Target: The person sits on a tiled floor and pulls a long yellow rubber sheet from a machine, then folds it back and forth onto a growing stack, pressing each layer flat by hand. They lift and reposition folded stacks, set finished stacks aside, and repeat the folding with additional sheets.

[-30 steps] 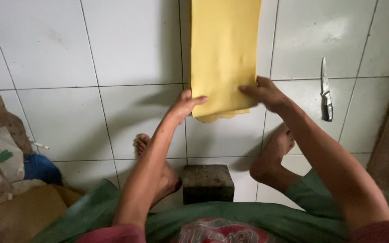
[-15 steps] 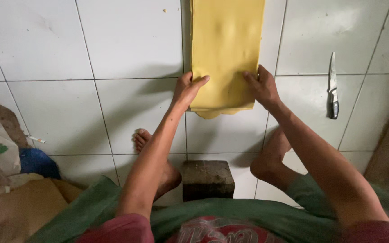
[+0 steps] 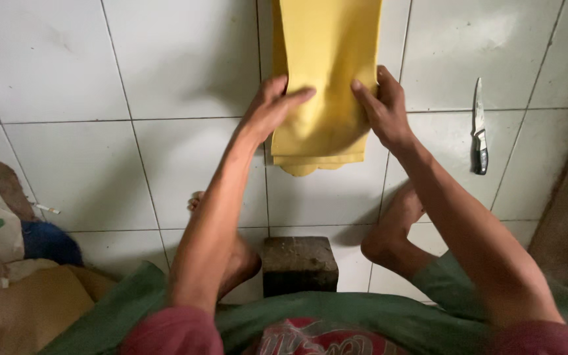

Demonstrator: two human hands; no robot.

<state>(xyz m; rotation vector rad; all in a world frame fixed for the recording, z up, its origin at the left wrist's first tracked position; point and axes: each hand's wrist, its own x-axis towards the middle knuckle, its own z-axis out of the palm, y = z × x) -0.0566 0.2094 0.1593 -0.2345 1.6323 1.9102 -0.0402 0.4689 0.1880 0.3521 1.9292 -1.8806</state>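
Observation:
A long yellow sheet (image 3: 327, 39) lies on the white tiled floor, running up out of the frame, with its near end folded into layers. My left hand (image 3: 272, 105) presses flat on the left side of the folded end. On the right side my right hand (image 3: 381, 105) presses down, fingers spread over the sheet. Neither hand holds anything. My bare feet rest on the tiles below the sheet, one on each side.
A dark stone block (image 3: 298, 263) stands between my feet. A knife (image 3: 479, 128) with a dark handle lies on the tiles at the right. Bags, brown cloth and a blue object (image 3: 47, 242) pile up at the left edge.
Both hands have slid farther up the yellow sheet and closer together, now pressing on its folded end rather than holding its edges. The view has moved nearer.

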